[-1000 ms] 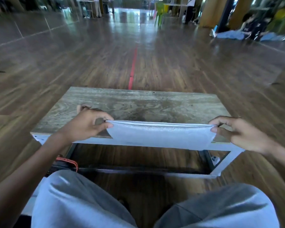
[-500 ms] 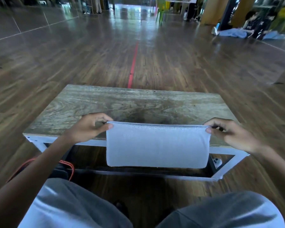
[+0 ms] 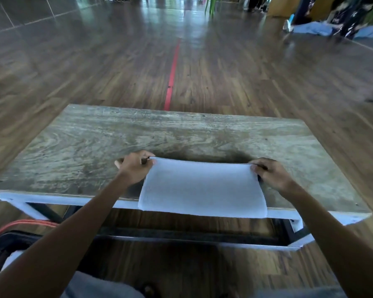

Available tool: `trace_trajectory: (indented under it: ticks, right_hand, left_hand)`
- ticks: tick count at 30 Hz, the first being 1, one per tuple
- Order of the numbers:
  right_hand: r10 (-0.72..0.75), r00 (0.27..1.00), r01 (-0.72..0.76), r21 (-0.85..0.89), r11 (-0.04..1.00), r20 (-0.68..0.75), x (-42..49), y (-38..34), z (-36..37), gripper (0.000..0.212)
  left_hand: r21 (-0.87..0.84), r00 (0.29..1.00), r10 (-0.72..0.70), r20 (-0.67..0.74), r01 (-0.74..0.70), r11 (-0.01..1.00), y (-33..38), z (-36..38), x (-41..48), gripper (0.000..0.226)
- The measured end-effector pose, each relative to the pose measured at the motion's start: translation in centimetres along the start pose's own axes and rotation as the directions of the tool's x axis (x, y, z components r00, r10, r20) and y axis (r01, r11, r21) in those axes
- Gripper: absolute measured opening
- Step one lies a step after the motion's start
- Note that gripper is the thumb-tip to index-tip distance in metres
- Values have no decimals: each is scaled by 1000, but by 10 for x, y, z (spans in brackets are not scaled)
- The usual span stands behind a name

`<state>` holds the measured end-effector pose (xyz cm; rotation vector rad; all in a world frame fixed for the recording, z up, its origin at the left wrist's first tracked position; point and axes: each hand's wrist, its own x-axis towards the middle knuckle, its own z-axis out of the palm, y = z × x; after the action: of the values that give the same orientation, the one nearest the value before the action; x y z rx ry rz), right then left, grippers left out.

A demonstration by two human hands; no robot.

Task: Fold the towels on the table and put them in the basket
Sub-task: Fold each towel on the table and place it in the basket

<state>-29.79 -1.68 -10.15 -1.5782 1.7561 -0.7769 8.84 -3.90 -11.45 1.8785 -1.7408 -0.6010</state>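
Your left hand (image 3: pixel 136 166) and right hand (image 3: pixel 271 175) each pinch a far corner of the towel (image 3: pixel 202 188), which lies on the table (image 3: pixel 95 143) with its near edge overhanging the front rim. Keep both corners level and taut when folding. An orange cable (image 3: pixel 19 224) lies low left, well apart.

Towel (image 3: pixel 202 189) on table (image 3: pixel 78 147) near edge, between hands.
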Motion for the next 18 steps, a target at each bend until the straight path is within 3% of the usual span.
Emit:
trace_trajectory:
  ticks: [9,12,15,18]
  right_hand:
    - [22,993,-35,-110,993,-120,43,6,10,22]
    - [104,968,-142,-154,978,-230,43,-1,13,32]
    - [-122,948,-23,-444,896,-293,28,-18,38,37]
    - [-318,942,204,-564,800,-110,1,-44,81,47]
  left_hand:
    - [128,994,-107,-14,107,986,12,23,46,23]
    - [179,990,24,-136,1,984,34,29,31,40]
    - [270,966,247,-71,-220,938,65,45,0,47]
    - [398,934,352,59,-346,850,82,71,-18,54]
